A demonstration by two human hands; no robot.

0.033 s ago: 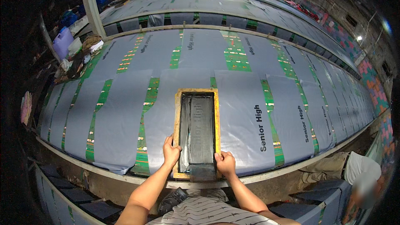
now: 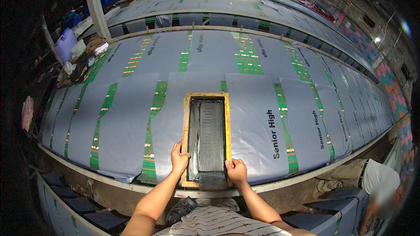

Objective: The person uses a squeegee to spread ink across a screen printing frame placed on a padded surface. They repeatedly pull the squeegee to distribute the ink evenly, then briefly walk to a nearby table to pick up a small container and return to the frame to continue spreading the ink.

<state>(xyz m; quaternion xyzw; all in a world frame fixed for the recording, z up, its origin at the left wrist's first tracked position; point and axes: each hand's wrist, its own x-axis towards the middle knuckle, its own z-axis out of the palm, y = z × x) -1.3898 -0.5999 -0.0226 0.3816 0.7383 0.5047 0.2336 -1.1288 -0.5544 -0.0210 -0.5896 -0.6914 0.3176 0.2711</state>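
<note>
Left hand (image 2: 179,159), 1, bare; right hand (image 2: 237,173), 1, bare. Forearms (image 2: 151,201), 2, uncovered, directly behind the hands. Shirt (image 2: 218,225), 1, below and between the hands: off-white ground, thin dark stripes set with small barb-like marks (much like fence wire), curving across the cloth.

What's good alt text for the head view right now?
A bare left hand and bare right hand grip opposite sides of a rectangular yellow-edged frame with a dark inner panel, over grey fabric sheets on a long green-topped table. A person in a white top shows at lower right.
</note>
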